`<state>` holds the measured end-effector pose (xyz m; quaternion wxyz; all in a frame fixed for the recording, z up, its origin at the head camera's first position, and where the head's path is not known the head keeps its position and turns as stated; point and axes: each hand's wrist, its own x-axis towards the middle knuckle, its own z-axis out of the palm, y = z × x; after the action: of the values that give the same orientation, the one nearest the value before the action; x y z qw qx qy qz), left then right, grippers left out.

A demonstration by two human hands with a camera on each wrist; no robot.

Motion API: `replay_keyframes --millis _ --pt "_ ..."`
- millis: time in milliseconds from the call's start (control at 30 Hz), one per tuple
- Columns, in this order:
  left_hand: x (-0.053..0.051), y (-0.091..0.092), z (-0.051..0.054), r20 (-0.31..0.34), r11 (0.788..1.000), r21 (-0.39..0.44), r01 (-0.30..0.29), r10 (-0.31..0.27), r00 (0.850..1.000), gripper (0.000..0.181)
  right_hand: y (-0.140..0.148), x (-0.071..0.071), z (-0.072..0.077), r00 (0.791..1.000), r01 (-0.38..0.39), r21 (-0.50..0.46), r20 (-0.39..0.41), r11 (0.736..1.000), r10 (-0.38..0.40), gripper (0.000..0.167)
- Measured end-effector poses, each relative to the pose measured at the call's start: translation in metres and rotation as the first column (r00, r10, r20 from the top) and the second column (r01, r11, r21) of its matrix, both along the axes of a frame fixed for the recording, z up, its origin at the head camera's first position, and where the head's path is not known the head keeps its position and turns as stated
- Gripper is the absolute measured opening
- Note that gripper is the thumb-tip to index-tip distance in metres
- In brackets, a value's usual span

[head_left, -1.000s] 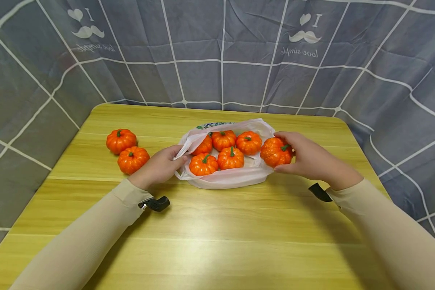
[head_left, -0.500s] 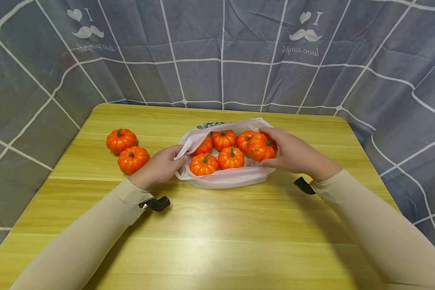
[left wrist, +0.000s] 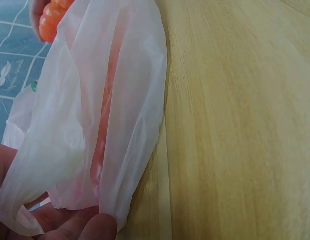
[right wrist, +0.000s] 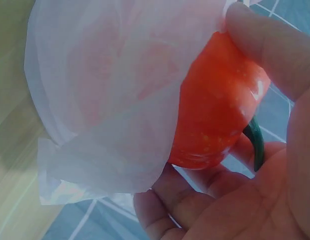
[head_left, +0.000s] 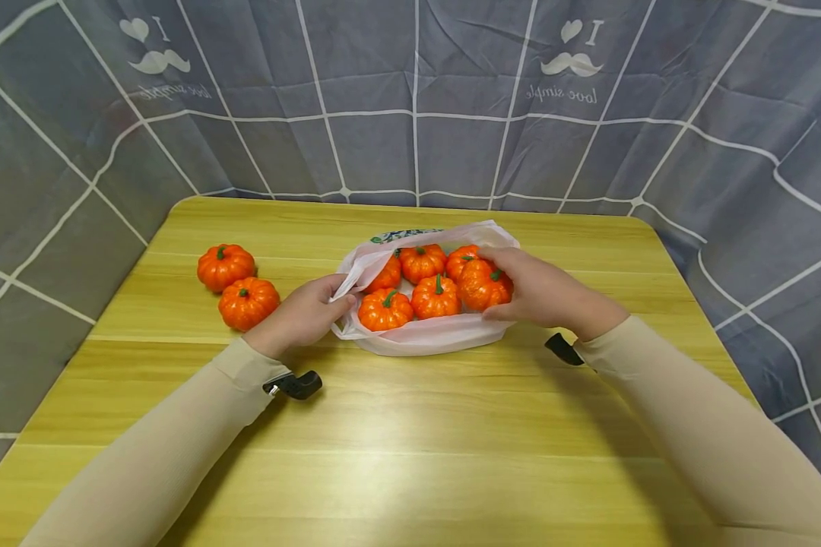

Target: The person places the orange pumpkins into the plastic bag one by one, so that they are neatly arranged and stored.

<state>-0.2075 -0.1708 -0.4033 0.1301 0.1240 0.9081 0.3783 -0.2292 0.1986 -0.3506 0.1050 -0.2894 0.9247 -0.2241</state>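
A white plastic bag (head_left: 424, 343) lies on its side-to-side length at mid-table, its mouth spread upward with several small orange pumpkins inside. My left hand (head_left: 305, 315) pinches the bag's left edge; the left wrist view shows thumb and fingers on the thin plastic (left wrist: 129, 100). In my right hand (head_left: 550, 292) is another pumpkin (head_left: 480, 286), gripped from its right side over the bag's right end. The right wrist view shows this pumpkin (right wrist: 215, 110) with its green stem toward the palm, partly covered by the bag's wall (right wrist: 109, 125).
Two more pumpkins, one (head_left: 226, 266) behind the other (head_left: 248, 303), stand left of the bag beside the left hand. The wooden table (head_left: 410, 456) ends at a grey grid-patterned curtain (head_left: 369, 99) on the back and sides.
My right hand has carried its pumpkin leftward, from the bag's right end to over its opening. The left hand has stayed at the bag's edge.
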Motion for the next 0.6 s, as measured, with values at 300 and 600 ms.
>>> replay_keyframes --millis 300,600 --pt "0.000 0.001 -0.003 0.006 1.000 0.012 0.002 -0.002 1.000 0.039 -0.001 -0.001 -0.007 0.999 0.025 0.085 0.039 0.996 -0.028 0.091" --pt "0.000 0.001 -0.004 0.015 1.000 0.015 -0.006 0.006 1.000 0.036 0.003 -0.005 -0.013 0.999 0.027 0.109 0.041 0.994 -0.032 0.089"
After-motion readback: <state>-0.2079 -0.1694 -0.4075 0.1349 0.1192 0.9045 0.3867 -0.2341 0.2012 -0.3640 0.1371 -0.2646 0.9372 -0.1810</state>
